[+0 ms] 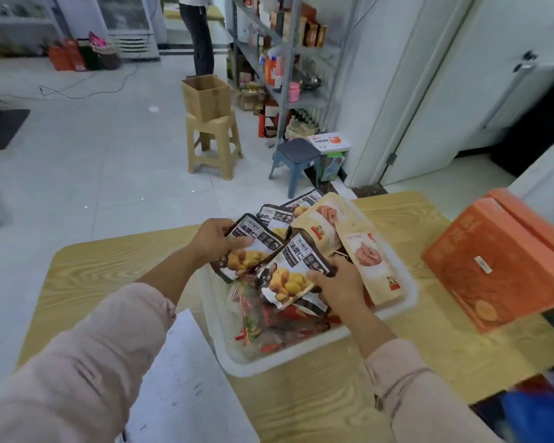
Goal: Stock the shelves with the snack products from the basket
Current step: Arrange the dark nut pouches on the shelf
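Left of the white basket [288, 358], a paper sheet [186, 378] lies flat on the table [301, 407]. Over the basket's left edge, the left hand [216, 239] pinches a dark chestnut pouch [250, 247], thumb across its face. Well beyond the basket stand the shelves [285, 59]. Over the basket's middle, the right hand [336, 284] grips a second dark pouch [293, 270] by its lower corner. Tan pouches [370, 260] lean over the basket's right side. An orange box [506, 266] sits right of the basket. Risks: the corner grip looks thin, so the slick pouch could slip back into the basket. Lifting may also drag the overlapping tan pouches over the rim.
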